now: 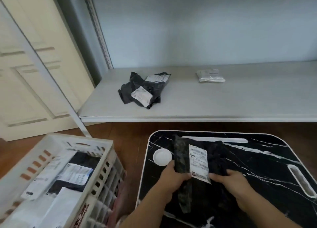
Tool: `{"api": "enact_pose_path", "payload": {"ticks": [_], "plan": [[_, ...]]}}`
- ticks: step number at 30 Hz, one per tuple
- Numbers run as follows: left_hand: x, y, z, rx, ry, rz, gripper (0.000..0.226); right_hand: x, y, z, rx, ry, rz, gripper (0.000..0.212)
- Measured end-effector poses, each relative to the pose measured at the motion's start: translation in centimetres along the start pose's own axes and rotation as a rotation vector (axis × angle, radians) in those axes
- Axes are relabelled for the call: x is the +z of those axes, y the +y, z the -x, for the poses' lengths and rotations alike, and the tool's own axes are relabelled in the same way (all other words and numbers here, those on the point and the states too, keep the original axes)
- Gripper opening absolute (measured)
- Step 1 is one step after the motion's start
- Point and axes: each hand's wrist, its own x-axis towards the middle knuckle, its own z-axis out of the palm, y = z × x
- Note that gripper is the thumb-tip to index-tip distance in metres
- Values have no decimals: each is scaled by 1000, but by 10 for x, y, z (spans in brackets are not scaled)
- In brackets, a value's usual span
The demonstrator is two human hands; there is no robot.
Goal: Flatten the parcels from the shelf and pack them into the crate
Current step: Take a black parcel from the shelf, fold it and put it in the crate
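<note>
Gripping a black parcel [181,159] on the marble-patterned table [257,159], left hand [173,174] and right hand [229,179] pinch its near edge, crate [103,160] at left.

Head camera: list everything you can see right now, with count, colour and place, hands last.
Parcel in hand: one, black with white label, on the marble table.
Crumpled parcels: apparently two, black with white labels, overlapping on the shelf's left.
Small parcel: one, pale, shelf's right.
Shelf: one, pale grey.
Marble table: one, black with white veins.
Round disc: one, white, table's left edge.
Crate: one, white, on the floor at left, holding several packed parcels.
Door: one, cream, left.
Left hand: grips the parcel.
Right hand: grips the parcel.
</note>
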Motion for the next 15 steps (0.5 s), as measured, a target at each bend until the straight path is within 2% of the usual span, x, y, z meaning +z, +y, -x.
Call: {"api": "enact_pose_path", "payload": {"ticks": [2,5,8,10,13,15], "plan": [[-13,14,12,89,-84,-39,46,6,-18,13,-34,-50,-62,21],[-36,34,26,216,-95,-129,42,19,-41,28,-122,-38,-115,17],[-78,49,42,320,44,-142,43,50,-67,48,-200,-122,-177,20],[-119,58,52,369,105,-96,38,79,-91,67,-246,-242,-200,21],[-186,66,71,367,215,-43,30,130,-119,85,-299,-406,-147,23],[-231,59,82,350,329,1,16,169,-130,97,-334,-496,-77,28]]}}
